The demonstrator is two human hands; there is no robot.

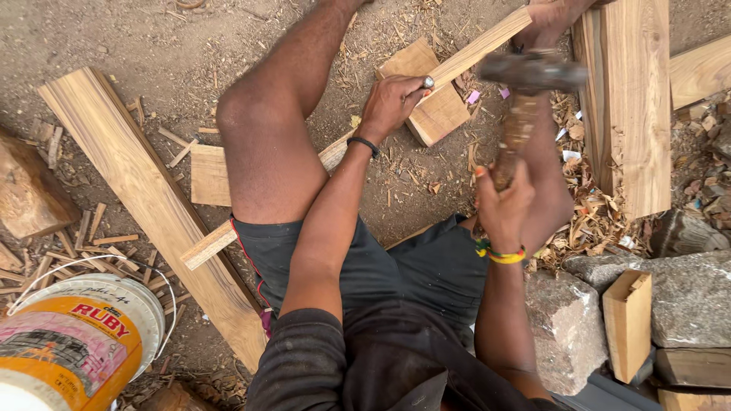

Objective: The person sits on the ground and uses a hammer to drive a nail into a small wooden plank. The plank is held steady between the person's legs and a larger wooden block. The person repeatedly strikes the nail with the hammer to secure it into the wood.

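My left hand (390, 104) grips a metal chisel (427, 82), its tip set against a long pale wooden batten (478, 47). The batten runs diagonally under my raised left knee and rests on a square wooden block (442, 116). My right hand (502, 199) holds the wooden handle of a hammer (531, 72), whose dark head is blurred above the batten. A foot (550, 21) presses on the batten's far end. I sit with both legs bent over the work.
A wide plank (145, 190) lies on the dirt at left, with wood offcuts and chips around it. An orange and white bucket (76, 342) stands at lower left. Thick planks (632, 99) lie at right, above grey stones (685, 297) and a small wooden block (627, 323).
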